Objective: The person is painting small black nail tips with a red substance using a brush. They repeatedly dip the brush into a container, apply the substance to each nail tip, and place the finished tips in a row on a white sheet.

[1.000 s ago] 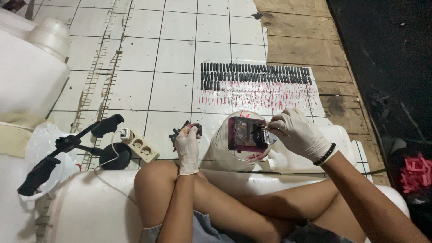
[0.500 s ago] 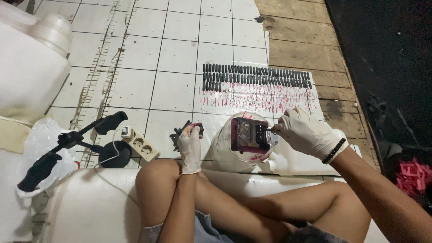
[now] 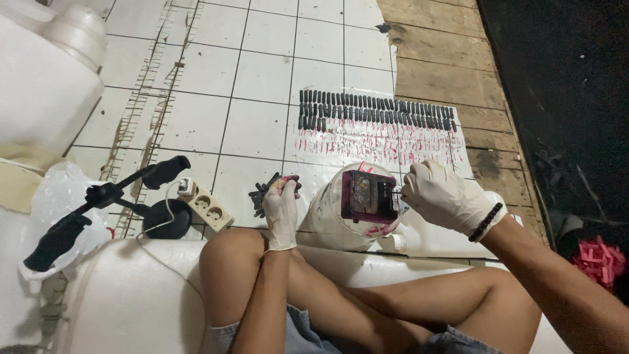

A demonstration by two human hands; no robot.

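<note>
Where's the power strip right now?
Head view, lower left: the white power strip lies on the tiled floor, between the black round stand base and the gloved left hand.

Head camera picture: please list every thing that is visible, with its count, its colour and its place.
Dark block: one, black with magenta stains, on the white round container, centre.
White round container: one, on the floor by the knees.
Small dark pieces: many, black, in rows on the white sheet.
White sheet: one, with pink marks, on the tiles.
Power strip: one, white, left of centre.
Black stand: one, left.
Large jug: one, white, top left.
Pink pieces: a pile, far right.
Left hand: white glove, holds a small stained piece.
Right hand: white glove, black bead bracelet, holds a thin tool against the block.
</note>
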